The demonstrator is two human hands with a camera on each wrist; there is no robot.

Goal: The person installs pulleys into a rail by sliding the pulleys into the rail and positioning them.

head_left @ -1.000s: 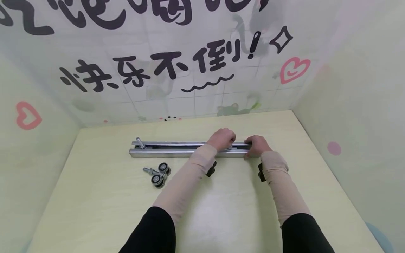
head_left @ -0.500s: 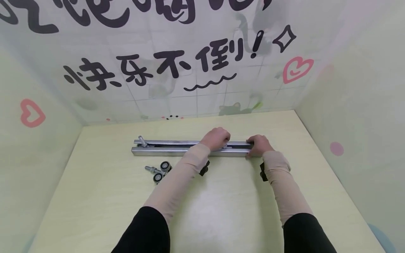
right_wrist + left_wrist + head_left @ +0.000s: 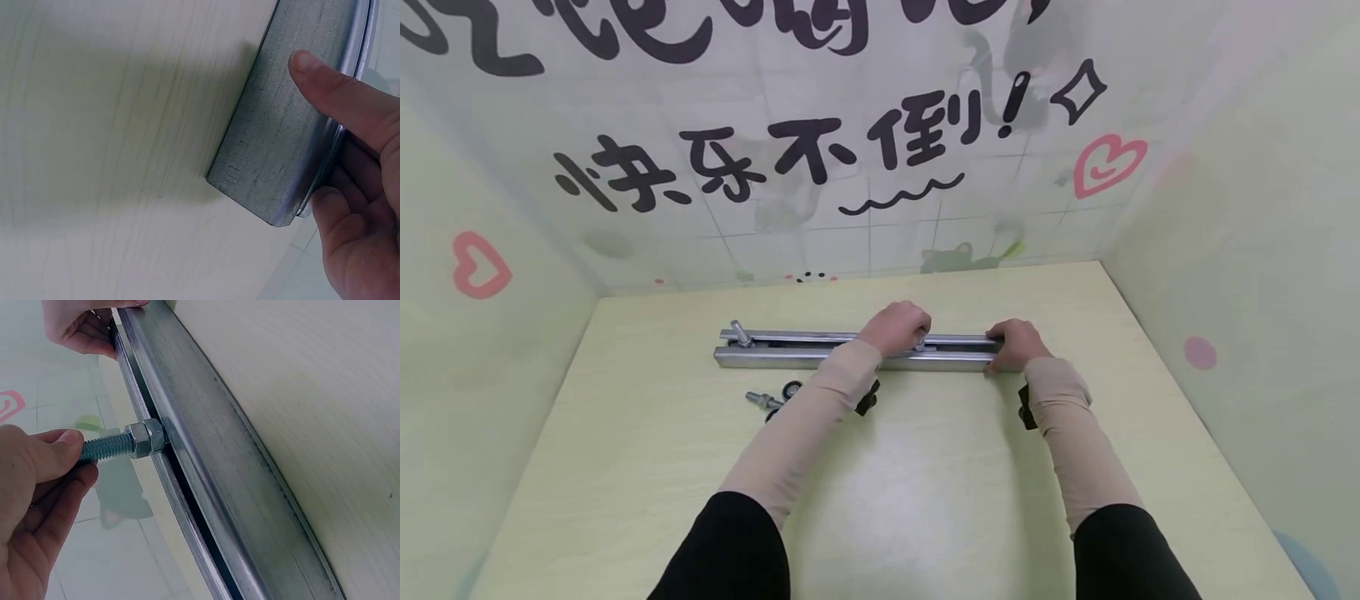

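A slotted metal rail [image 3: 790, 358] lies along the far part of the table. My left hand [image 3: 895, 327] pinches the threaded stud of a trolley bolt [image 3: 106, 447] between thumb and fingers. Two nuts [image 3: 142, 439] sit at its base, where it enters the slot; whatever is below is hidden inside the rail. My right hand [image 3: 1019, 343] grips the rail's right end. In the right wrist view, its thumb [image 3: 312, 69] presses the front face while the other fingers curl at the far side. Another bolt [image 3: 740, 333] leans out of the slot near the left end.
A loose roller trolley [image 3: 765, 402] with a threaded bolt lies in front of the rail, partly covered by my left forearm. Printed walls [image 3: 865, 242] enclose the pale wooden table [image 3: 947, 483] at the back and both sides.
My left hand has slid leftward along the slot with the bolt. Its forearm now covers more of the loose trolley. My right hand stays at the rail's right end.
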